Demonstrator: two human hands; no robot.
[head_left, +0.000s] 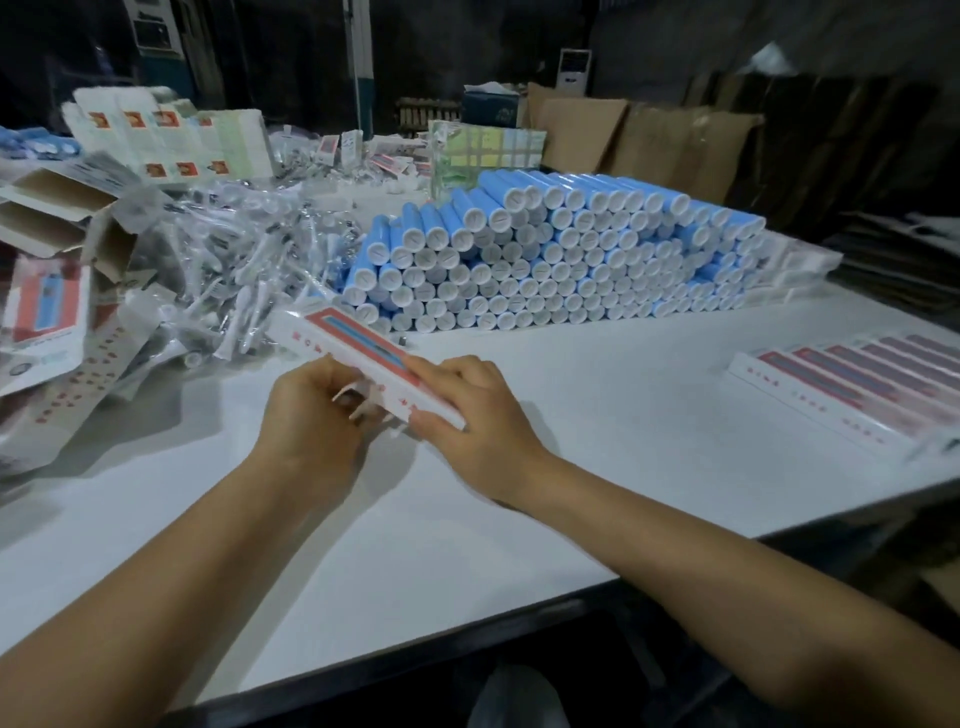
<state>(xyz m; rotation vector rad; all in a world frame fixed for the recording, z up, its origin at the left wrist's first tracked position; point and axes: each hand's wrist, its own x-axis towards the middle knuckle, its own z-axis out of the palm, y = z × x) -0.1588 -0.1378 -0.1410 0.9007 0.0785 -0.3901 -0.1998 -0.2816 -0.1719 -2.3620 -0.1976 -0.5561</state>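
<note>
A long white box (337, 338) with a red-framed window and red print is held just above the white table (597, 426), its far end pointing up and left. My right hand (467, 415) grips the near end of the box from the right, fingers on top and thumb under it. My left hand (306, 415) holds the same end from the left, its fingers curled at the small white end flaps. The open end of the box is hidden behind my fingers.
A big stack of blue tubes (545, 249) with white caps lies behind the box. Bagged white parts (244, 270) pile up at the left with flat cartons (47, 306). A row of finished boxes (852, 384) lies at the right edge.
</note>
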